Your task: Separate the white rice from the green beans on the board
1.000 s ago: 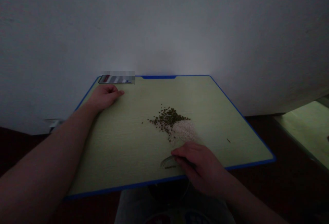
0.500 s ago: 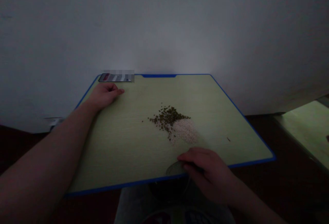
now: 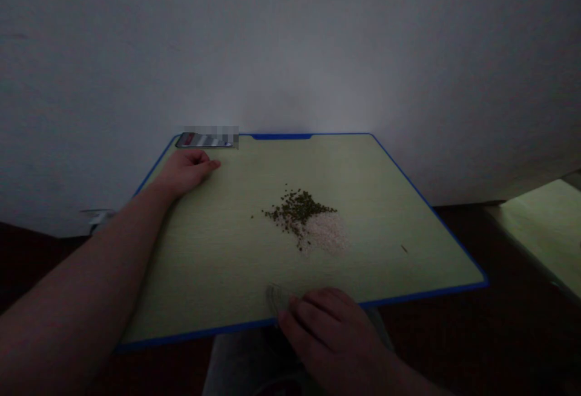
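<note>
Right hand (image 3: 329,338) had moved to the near board edge (image 3: 200,333), beside a dim translucent utensil (image 3: 278,298); grip unclear. Left hand (image 3: 186,172) lay loosely curled, empty.

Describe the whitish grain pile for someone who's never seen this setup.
Start at the pale green board with the blue edge. Near its middle sits a scattered heap of dark green grains. The target is the whitish grain pile touching that heap's near right side, the only pale pile on the board and finer-looking than its dark neighbour.
</note>
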Demonstrator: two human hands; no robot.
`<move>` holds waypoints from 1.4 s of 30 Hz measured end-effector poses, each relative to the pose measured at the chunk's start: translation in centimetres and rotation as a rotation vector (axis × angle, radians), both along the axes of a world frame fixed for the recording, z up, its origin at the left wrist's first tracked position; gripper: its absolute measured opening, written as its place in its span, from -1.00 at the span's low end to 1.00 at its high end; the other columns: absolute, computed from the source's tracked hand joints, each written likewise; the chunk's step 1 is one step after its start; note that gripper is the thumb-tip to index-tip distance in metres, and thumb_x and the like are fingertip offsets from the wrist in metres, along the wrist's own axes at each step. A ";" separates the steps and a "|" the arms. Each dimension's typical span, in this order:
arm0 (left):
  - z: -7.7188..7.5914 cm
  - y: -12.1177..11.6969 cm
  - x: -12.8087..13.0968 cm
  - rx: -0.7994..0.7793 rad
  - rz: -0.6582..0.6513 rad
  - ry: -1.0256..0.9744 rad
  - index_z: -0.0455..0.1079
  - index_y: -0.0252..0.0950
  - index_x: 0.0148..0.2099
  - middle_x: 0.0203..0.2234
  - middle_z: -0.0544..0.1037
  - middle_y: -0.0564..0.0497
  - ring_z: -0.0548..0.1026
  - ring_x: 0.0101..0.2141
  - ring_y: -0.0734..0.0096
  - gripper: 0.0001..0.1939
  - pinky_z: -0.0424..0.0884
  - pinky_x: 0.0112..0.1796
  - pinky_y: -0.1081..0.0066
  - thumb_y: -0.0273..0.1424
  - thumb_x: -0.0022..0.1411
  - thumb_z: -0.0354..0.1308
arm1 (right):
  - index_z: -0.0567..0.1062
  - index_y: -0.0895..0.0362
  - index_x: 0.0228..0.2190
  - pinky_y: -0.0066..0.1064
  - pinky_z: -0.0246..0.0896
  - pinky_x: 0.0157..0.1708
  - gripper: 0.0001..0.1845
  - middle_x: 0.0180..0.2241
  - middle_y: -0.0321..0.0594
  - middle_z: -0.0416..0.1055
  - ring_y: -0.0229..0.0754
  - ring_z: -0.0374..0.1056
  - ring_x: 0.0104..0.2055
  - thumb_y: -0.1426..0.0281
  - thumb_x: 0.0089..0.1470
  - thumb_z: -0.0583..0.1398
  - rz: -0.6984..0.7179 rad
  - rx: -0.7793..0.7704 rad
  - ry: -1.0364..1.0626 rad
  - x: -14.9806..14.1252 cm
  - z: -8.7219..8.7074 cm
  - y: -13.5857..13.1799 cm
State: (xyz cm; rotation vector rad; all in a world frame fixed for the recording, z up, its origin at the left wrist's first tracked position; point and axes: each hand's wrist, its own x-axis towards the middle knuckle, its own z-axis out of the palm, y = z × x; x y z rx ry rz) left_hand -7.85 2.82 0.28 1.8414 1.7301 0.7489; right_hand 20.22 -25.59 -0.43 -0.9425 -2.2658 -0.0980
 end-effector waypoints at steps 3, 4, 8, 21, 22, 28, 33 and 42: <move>0.1 -0.1 0.1 0.008 0.001 0.005 0.26 -0.26 -0.53 -0.73 0.21 0.19 0.15 -0.62 0.56 -0.63 0.09 -0.52 0.44 -0.09 0.06 0.20 | 0.54 0.26 -0.12 -0.29 0.39 -0.29 -0.65 -0.30 -0.12 0.60 -0.11 0.46 -0.32 0.50 0.35 -0.03 -0.072 -0.016 -0.071 0.6 -0.2 0.1; 0.1 -0.1 0.1 0.012 -0.003 0.006 0.26 -0.26 -0.54 -0.72 0.21 0.18 0.15 -0.61 0.56 -0.63 0.10 -0.52 0.44 -0.09 0.06 0.20 | 0.54 0.25 -0.11 -0.27 0.39 -0.27 -0.64 -0.29 -0.11 0.60 -0.09 0.46 -0.30 0.51 0.35 -0.04 -0.107 -0.016 -0.094 1.1 -0.4 0.2; 0.0 0.0 0.1 0.020 -0.003 0.026 0.28 -0.26 -0.54 -0.70 0.24 0.17 0.17 -0.61 0.54 -0.62 0.11 -0.52 0.43 -0.07 0.05 0.20 | 0.54 0.22 -0.07 -0.23 0.42 -0.21 -0.63 -0.26 -0.11 0.60 -0.06 0.47 -0.24 0.55 0.28 -0.01 -0.220 0.012 -0.155 3.1 -1.2 0.8; 0.2 -0.1 0.1 0.025 0.002 0.001 0.26 -0.25 -0.54 -0.70 0.22 0.18 0.15 -0.60 0.54 -0.63 0.10 -0.53 0.43 -0.08 0.02 0.20 | 0.56 0.16 -0.15 -0.25 0.51 -0.24 -0.71 -0.28 -0.14 0.62 -0.11 0.51 -0.29 0.58 0.17 0.11 -0.255 0.064 -0.070 8.0 -0.4 1.8; 0.2 -0.2 0.1 0.023 -0.003 0.008 0.26 -0.25 -0.54 -0.70 0.22 0.18 0.15 -0.61 0.54 -0.63 0.09 -0.53 0.43 -0.08 0.03 0.20 | 0.56 0.16 -0.15 -0.26 0.51 -0.25 -0.71 -0.29 -0.14 0.62 -0.12 0.51 -0.29 0.59 0.17 0.12 -0.255 0.045 -0.038 8.1 -0.3 1.7; 0.3 -0.2 0.1 0.001 -0.009 0.013 0.24 -0.25 -0.54 -0.71 0.20 0.18 0.14 -0.60 0.53 -0.62 0.08 -0.52 0.43 -0.06 0.04 0.20 | 0.53 0.17 -0.14 -0.26 0.52 -0.30 -0.74 -0.31 -0.13 0.60 -0.11 0.50 -0.32 0.59 0.17 0.13 -0.234 -0.017 0.041 6.6 0.6 1.4; 0.5 -0.4 0.3 -0.008 0.000 0.024 0.25 -0.25 -0.53 -0.71 0.22 0.17 0.17 -0.59 0.52 -0.63 0.10 -0.50 0.43 -0.07 0.03 0.20 | 0.53 0.21 -0.12 -0.26 0.53 -0.25 -0.71 -0.30 -0.11 0.63 -0.11 0.53 -0.31 0.59 0.17 0.10 -0.145 0.006 -0.022 5.0 0.0 1.5; 0.1 -0.2 0.0 -0.003 -0.006 0.029 0.26 -0.25 -0.53 -0.69 0.23 0.16 0.17 -0.60 0.53 -0.62 0.10 -0.51 0.44 -0.06 0.05 0.18 | 0.57 0.16 -0.18 -0.23 0.52 -0.22 -0.72 -0.27 -0.12 0.63 -0.11 0.54 -0.28 0.58 0.19 0.09 -0.243 -0.032 -0.047 7.5 -0.1 3.6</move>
